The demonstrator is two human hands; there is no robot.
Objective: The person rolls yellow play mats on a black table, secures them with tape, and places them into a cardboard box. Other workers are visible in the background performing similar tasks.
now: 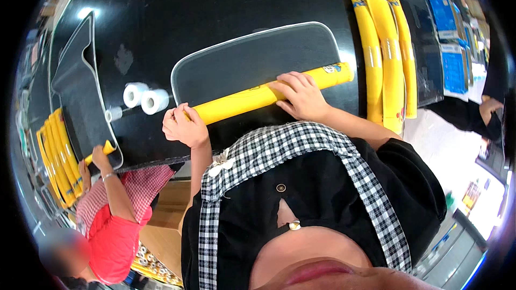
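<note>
A dark grey mat (pixel 258 51) with a pale stitched edge lies on the black table, its near part rolled up into a yellow roll (pixel 236 103). The roll's outer side is yellow, with a small cartoon print near its right end. My left hand (pixel 185 125) is curled over the roll's left end, its fingers bent around it. Right of the middle, my right hand (pixel 303 96) grips the roll from above, thumb on the near side and fingers across the top.
Several finished yellow rolls (pixel 384 48) lie at the right. White tape rolls (pixel 155 101) stand left of the mat. A co-worker in red (pixel 121 231) handles another yellow roll (pixel 101 152) at the left. Blue boxes (pixel 454 67) are at the far right.
</note>
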